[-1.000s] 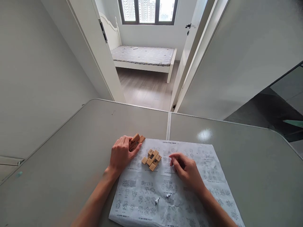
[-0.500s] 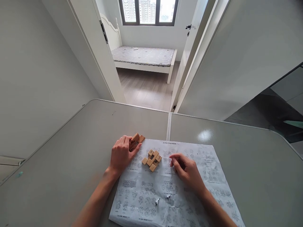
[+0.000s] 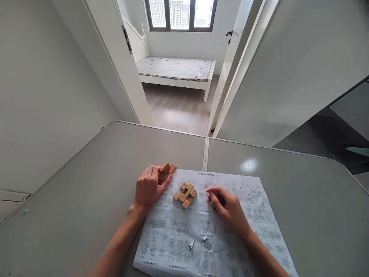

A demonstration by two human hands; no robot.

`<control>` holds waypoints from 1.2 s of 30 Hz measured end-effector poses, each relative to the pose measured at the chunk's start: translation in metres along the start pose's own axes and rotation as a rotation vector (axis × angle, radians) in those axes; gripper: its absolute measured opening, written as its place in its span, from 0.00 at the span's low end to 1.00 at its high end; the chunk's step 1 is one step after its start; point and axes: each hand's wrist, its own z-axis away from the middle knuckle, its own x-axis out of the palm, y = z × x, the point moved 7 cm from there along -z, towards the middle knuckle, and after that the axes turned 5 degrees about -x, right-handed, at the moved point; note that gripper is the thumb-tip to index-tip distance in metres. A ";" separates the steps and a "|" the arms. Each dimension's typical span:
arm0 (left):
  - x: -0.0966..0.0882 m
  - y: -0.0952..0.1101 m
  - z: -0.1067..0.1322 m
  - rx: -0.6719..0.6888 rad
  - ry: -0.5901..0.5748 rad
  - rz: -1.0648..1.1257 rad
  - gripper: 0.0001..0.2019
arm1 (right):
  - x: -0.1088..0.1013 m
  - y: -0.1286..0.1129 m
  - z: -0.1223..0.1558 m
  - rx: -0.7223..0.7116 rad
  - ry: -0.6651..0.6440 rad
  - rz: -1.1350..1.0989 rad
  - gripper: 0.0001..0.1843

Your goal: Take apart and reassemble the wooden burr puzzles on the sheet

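Note:
A cluster of interlocked wooden puzzle blocks [image 3: 185,194] lies on a printed instruction sheet [image 3: 219,231] spread over the grey table [image 3: 86,184]. At the sheet's upper left corner, my left hand [image 3: 148,187] is closed around loose wooden bars [image 3: 167,170]; the thumb and fingers grip them against the table. My right hand [image 3: 226,207] rests on the sheet just right of the block cluster, fingers curled with the index tip pressed on the paper, not touching the blocks.
The table is made of two panels with a seam [image 3: 205,154] running away from me. Two small crumpled paper bits [image 3: 191,244] lie on the sheet near me. Beyond the table an open doorway shows a bed [image 3: 175,71] and window.

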 end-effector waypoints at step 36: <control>-0.020 0.024 0.009 -0.078 -0.039 0.530 0.22 | 0.001 0.000 0.000 -0.013 -0.002 -0.013 0.18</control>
